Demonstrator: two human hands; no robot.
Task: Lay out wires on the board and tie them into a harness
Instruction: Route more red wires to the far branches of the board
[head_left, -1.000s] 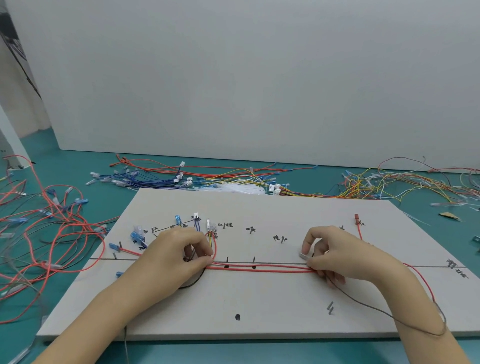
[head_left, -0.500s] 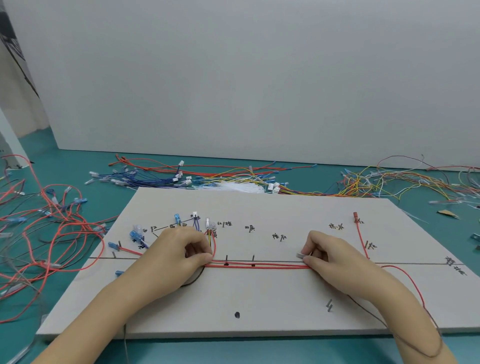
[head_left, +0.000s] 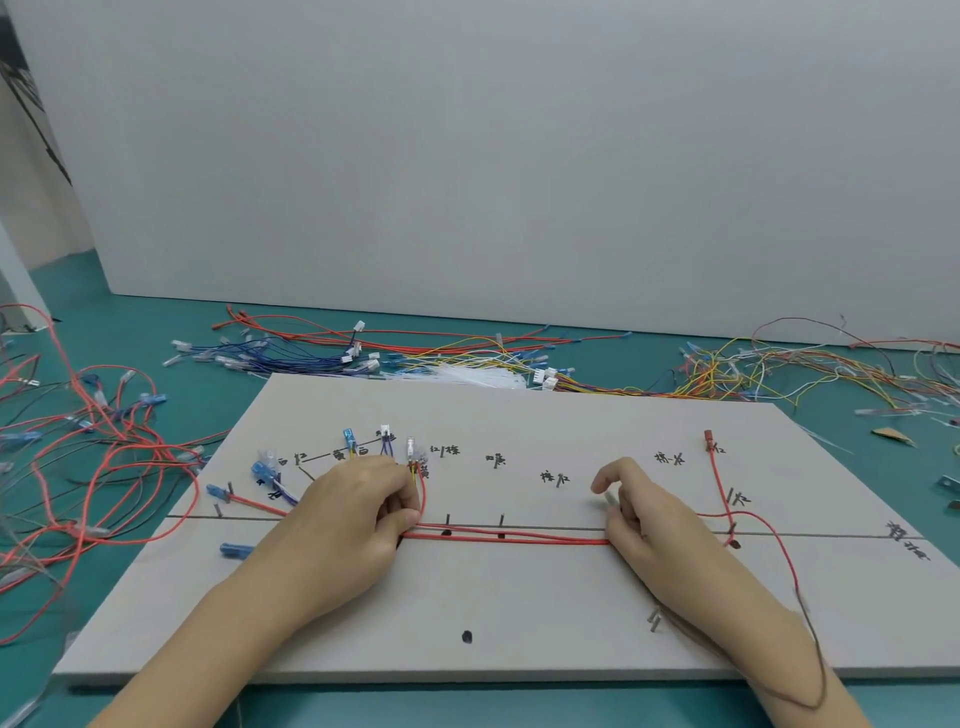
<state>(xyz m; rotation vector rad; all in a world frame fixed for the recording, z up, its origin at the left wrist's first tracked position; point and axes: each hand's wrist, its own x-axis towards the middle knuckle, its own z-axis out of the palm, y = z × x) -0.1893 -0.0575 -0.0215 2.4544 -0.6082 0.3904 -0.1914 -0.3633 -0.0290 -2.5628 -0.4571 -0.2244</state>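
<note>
A flat pale board (head_left: 519, 597) lies on a teal table (head_left: 156, 332). Behind the board sits a messy heap of loose wires (head_left: 467, 358) in red, blue and yellow, and a bunch of thin white zip ties (head_left: 467, 375). More red loops of wire (head_left: 93, 467) lie in a tangle to the left. Small metal pins (head_left: 448, 519) stick up from the board beside black handwritten marks. The left hand (head_left: 353, 519) curls its fingers and thumb round the red wires (head_left: 509, 537) where they bend up toward little clear plugs (head_left: 411, 448). The right hand (head_left: 644, 519) pinches the same wires at their other end, with its first finger lifted and bent. The wires run straight and tight between the two hands, along the long black line. The right arm covers part of a thin dark wire (head_left: 815, 649). Half a second ago the right hand was a bit farther left, and the red wire with the red plug (head_left: 707, 435) lay closer to its wrist; now that wire stands clear of the hand. The left hand has stayed put.
</note>
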